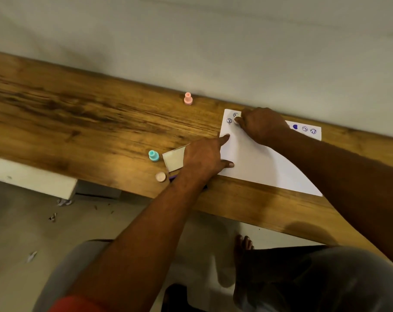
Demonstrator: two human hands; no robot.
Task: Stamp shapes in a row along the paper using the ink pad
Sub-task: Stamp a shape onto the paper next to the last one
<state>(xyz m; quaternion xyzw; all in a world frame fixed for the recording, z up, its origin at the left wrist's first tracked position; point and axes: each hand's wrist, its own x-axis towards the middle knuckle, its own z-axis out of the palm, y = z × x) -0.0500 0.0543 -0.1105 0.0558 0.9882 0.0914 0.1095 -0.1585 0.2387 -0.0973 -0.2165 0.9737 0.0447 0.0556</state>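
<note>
A white sheet of paper (254,161) lies on the wooden table (83,131). Round stamped marks (229,120) sit at its far left corner, and more marks (304,129) show at its far right edge. My right hand (262,124) pinches a small pale stamp (236,120) and holds it down on the paper beside the left marks. My left hand (204,157) presses the paper's left edge with straight index finger and thumb. Under my left wrist a dark purple bit of the ink pad (173,177) shows; most of it is hidden.
A pink stamp (188,98) stands near the wall. A teal stamp (153,155) and a round pink cap (160,176) sit left of a pale open lid or card (174,159). The table's near edge runs below my arms; my knees and a foot are beneath.
</note>
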